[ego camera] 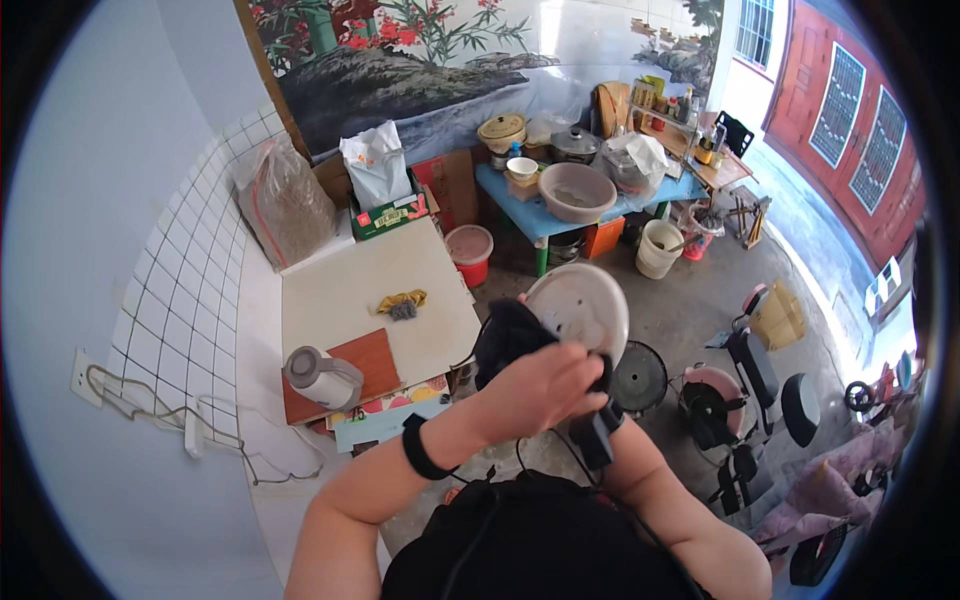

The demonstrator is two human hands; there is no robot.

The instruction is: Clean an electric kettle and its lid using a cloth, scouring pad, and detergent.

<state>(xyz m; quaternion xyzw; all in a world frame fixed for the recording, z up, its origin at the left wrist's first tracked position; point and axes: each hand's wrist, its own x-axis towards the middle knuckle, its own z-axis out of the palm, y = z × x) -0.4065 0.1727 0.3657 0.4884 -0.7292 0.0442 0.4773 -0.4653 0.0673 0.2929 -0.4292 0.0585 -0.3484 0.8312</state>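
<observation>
My left hand [544, 386] reaches across in front of me, fingers curled at the edge of a bunched black item [517, 341] that looks like fabric. A black band [422, 448] circles that wrist. My right hand [591, 405] is mostly hidden behind the left one, so its grip cannot be made out. On the right wrist sits a black strapped device [592, 442] with a thin cable. Just beyond both hands, a round pale plastic piece [581, 304] with dark spots, possibly a stool seat or basin, is partly covered by the black item.
To the left, a pale tabletop [337, 304] bears an electric kettle [330, 379] and a yellow-and-grey cloth [403, 304]. A blue table [506, 199] with a basin [577, 193] stands ahead. On the floor are a white bucket [658, 251], a red bucket [470, 262] and a pink tub [735, 382].
</observation>
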